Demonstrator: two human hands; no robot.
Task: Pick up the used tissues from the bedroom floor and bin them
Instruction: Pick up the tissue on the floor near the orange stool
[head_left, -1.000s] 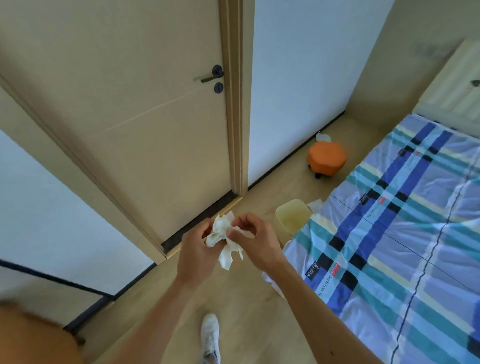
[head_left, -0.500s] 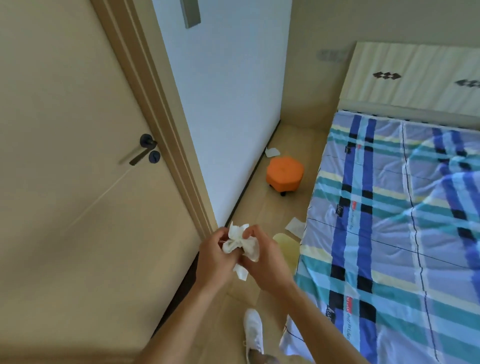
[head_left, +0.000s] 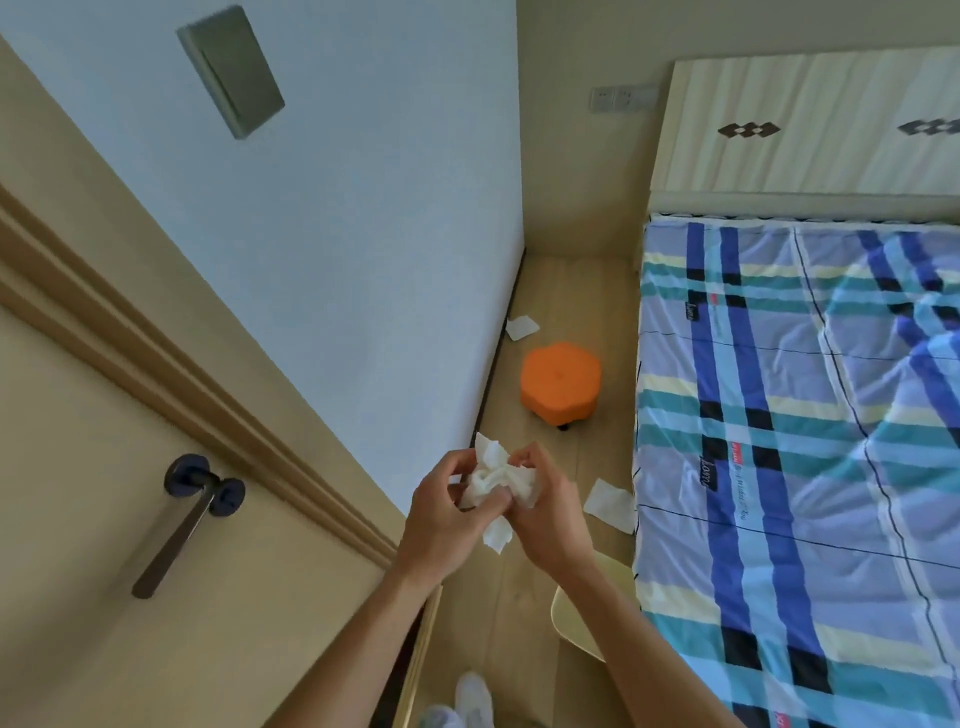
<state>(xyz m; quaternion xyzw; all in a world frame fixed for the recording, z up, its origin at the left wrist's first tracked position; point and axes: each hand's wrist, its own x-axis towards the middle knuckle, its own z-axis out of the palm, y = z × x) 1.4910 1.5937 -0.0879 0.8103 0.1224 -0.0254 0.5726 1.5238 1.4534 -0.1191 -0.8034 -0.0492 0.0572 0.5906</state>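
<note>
A crumpled wad of tissue (head_left: 496, 480) is held between both hands at the centre of the frame, above the wooden floor (head_left: 566, 291). The left hand (head_left: 444, 512) is curled around the wad from the left, with its fingers closed on the paper; the right hand (head_left: 543, 512) is pressed against it from the right, thumb and fingers pinched onto the same bundle. A loose corner is left hanging below the hands. The wad is probably gripped from both sides so that it can be squeezed into one compact ball, which would be easier to carry and drop than separate sheets.

Two more tissues are seen lying on the floor. One flat tissue (head_left: 610, 505) is placed just right of the hands, beside the edge of the bed (head_left: 800, 467). Another small tissue (head_left: 522, 328) is found higher in the frame, against the foot of the wall and beyond the orange stool (head_left: 561, 379).

A pale yellow bin (head_left: 582, 618) is partly hidden under the right forearm, at the lower centre, close to the bed. The task is judged to be partly done: some paper is gathered, two pieces are not yet picked up, and nothing is seen being dropped into the bin. The door (head_left: 104, 519) fills the left of the frame.
</note>
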